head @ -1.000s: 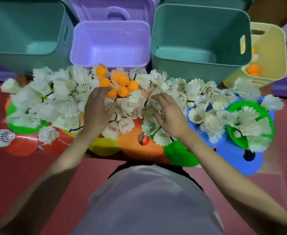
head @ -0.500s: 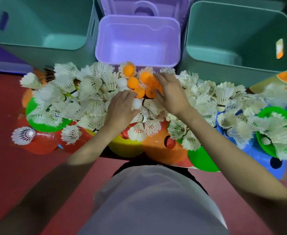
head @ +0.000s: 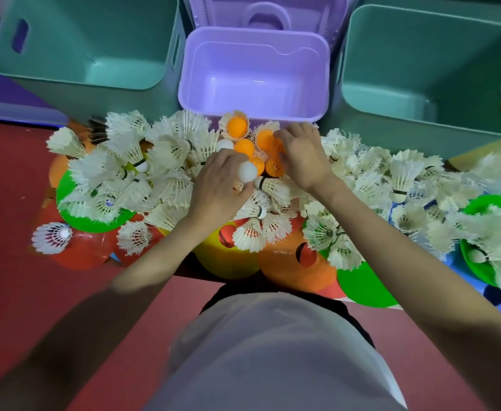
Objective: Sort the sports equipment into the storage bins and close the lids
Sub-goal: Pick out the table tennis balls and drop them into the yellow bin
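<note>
A white ball (head: 247, 171) is gripped by the left hand (head: 213, 185). Orange balls (head: 268, 143) beside the purple bin (head: 255, 72) are covered by the right hand (head: 304, 155); its grip cannot be told.

I'm seeing smooth, faintly glossy plastic on the purple bin (head: 255, 69) and the teal bins (head: 86, 46), feathery, rough-edged white skirts on the shuttlecocks (head: 166, 155), matt smooth orange balls (head: 237, 127), shiny plastic on the coloured discs (head: 365, 286), and matt red flooring (head: 21, 292) underneath

white shuttlecocks (head: 166, 161), orange balls (head: 237, 127), purple bin (head: 255, 75)
</note>
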Motion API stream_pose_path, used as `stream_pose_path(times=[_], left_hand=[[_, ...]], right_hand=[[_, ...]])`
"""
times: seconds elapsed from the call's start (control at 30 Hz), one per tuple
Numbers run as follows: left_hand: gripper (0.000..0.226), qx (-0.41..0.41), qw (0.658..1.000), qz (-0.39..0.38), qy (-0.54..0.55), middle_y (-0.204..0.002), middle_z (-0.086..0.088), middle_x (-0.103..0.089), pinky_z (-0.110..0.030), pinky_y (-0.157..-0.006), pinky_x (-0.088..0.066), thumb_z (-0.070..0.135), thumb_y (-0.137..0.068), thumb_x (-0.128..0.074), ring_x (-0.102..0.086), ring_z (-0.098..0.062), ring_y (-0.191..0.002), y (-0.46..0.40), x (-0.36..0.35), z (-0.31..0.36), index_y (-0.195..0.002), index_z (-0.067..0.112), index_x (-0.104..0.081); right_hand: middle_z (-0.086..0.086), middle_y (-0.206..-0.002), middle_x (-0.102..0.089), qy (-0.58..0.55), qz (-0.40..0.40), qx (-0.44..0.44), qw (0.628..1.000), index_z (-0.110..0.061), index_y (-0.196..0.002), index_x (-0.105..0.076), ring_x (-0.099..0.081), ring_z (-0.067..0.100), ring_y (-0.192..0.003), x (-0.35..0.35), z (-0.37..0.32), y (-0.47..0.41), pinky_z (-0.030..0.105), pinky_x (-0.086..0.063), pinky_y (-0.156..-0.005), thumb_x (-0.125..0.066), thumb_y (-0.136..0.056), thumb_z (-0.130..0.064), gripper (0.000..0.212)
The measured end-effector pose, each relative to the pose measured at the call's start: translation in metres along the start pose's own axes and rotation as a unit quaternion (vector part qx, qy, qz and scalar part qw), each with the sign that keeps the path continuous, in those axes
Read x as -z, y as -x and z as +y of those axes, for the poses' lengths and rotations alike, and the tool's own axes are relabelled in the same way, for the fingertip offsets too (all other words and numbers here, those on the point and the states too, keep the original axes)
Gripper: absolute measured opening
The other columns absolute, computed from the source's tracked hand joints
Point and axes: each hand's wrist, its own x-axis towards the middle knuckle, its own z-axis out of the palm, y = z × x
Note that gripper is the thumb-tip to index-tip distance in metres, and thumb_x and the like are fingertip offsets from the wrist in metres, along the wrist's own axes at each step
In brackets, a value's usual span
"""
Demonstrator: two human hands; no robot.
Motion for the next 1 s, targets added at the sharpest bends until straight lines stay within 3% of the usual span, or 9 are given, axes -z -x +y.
stream_pose_path(times=[0.17,0.3,0.43,0.53,0.7,0.8,1.0], left_hand=[[0.035,0.003,0.999,0.03,0.018,-0.111,-0.005,-0.058,-0.015,-0.082,-0.028,0.028,-0.082,-0.072,-0.054,-0.021,-0.104,-0.008,0.002,0.009,-0.111,0.012,-0.062],[0.033,-0.016,0.998,0.048,0.034,-0.11,-0.005,-0.058,-0.022,-0.075,-0.039,0.026,-0.082,-0.071,-0.058,-0.022,-0.099,-0.014,-0.003,0.027,-0.11,0.011,-0.061],[0.037,-0.046,0.996,0.045,0.055,-0.117,-0.007,-0.057,-0.031,-0.069,-0.046,0.034,-0.087,-0.064,-0.06,-0.023,-0.097,-0.02,-0.015,0.059,-0.115,0.01,-0.059],[0.037,-0.058,0.994,0.04,0.089,-0.117,-0.005,-0.06,-0.029,-0.072,-0.047,0.033,-0.088,-0.064,-0.062,-0.02,-0.096,-0.028,-0.031,0.097,-0.116,0.009,-0.059],[0.034,-0.07,0.99,0.018,0.122,-0.113,-0.002,-0.062,-0.028,-0.068,-0.049,0.024,-0.084,-0.068,-0.063,-0.015,-0.085,-0.053,-0.067,0.168,-0.115,0.011,-0.06],[0.034,-0.12,0.985,0.013,0.126,-0.112,-0.003,-0.062,-0.036,-0.072,-0.054,0.025,-0.084,-0.066,-0.06,-0.017,-0.093,-0.069,-0.093,0.211,-0.114,0.01,-0.06],[0.035,-0.174,0.978,-0.014,0.117,-0.114,-0.001,-0.062,-0.037,-0.076,-0.052,0.022,-0.083,-0.066,-0.06,-0.02,-0.096,-0.105,-0.139,0.296,-0.116,0.012,-0.061]], right_hand=[[0.019,-0.103,-0.057,-0.082,0.047,0.028,0.995,0.0,-0.109,-0.061,-0.052,0.04,-0.092,0.014,0.005,0.003,0.043,-0.039,-0.081,-0.055,-0.082,-0.004,0.028],[0.02,-0.111,-0.052,-0.18,0.126,0.014,0.975,-0.001,-0.12,-0.057,-0.054,0.037,-0.097,0.035,0.022,0.021,0.044,-0.044,-0.085,-0.055,-0.086,-0.01,0.035],[0.018,-0.112,-0.047,-0.252,0.172,-0.032,0.952,-0.001,-0.121,-0.055,-0.048,0.021,-0.102,0.057,0.06,0.06,0.024,-0.04,-0.085,-0.056,-0.088,-0.009,0.034],[0.018,-0.111,-0.047,-0.258,0.209,-0.064,0.941,-0.001,-0.12,-0.056,-0.046,0.016,-0.101,0.069,0.1,0.094,0.017,-0.036,-0.082,-0.057,-0.089,-0.011,0.032],[0.019,-0.113,-0.045,-0.258,0.257,-0.118,0.924,0.0,-0.12,-0.055,-0.047,0.02,-0.104,0.079,0.169,0.144,0.035,-0.048,-0.087,-0.057,-0.089,-0.008,0.032],[0.019,-0.115,-0.046,-0.254,0.274,-0.144,0.916,0.0,-0.12,-0.055,-0.051,0.025,-0.103,0.082,0.208,0.17,0.041,-0.049,-0.086,-0.056,-0.089,-0.009,0.032],[0.017,-0.116,-0.053,-0.219,0.311,-0.208,0.901,0.001,-0.119,-0.054,-0.05,0.024,-0.108,0.086,0.278,0.212,0.026,-0.038,-0.093,-0.056,-0.091,-0.012,0.031]])
